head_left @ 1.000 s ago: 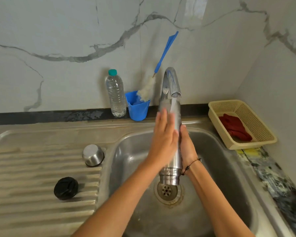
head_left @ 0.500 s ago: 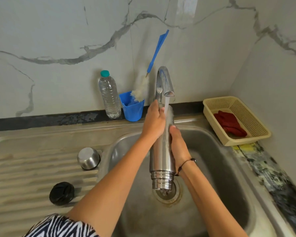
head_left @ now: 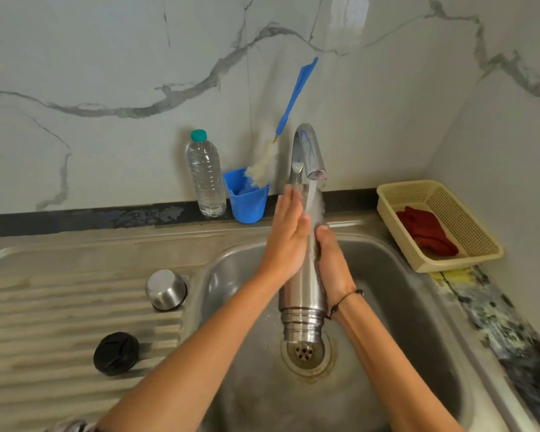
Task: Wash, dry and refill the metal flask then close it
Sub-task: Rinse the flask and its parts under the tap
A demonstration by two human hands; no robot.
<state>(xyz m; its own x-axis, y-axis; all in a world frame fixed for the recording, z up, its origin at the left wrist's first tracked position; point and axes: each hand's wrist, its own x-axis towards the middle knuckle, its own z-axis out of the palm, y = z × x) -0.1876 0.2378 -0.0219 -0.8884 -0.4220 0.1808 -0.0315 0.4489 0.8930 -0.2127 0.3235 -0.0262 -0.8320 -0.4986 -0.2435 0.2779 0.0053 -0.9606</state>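
The metal flask point(head_left: 300, 294) is upside down over the sink point(head_left: 402, 307), with its threaded mouth just above the drain point(head_left: 304, 353). Water from the tap point(head_left: 307, 151) runs onto its raised base. My left hand point(head_left: 286, 241) lies flat against the flask's left side with straight fingers. My right hand point(head_left: 332, 263) grips the flask from the right, its fingers hidden behind the body. The steel cap point(head_left: 166, 289) and the black stopper point(head_left: 116, 353) sit on the ribbed drainboard point(head_left: 44, 307) to the left.
A plastic water bottle point(head_left: 205, 179) and a blue cup point(head_left: 247, 201) holding a long bottle brush point(head_left: 293, 98) stand against the marble wall behind the sink. A beige basket point(head_left: 449, 263) with a red cloth point(head_left: 426, 232) sits at the right.
My left hand slid up to the flask's base and curled over it, then came back down to lie flat on its side. My right hand kept its hold.
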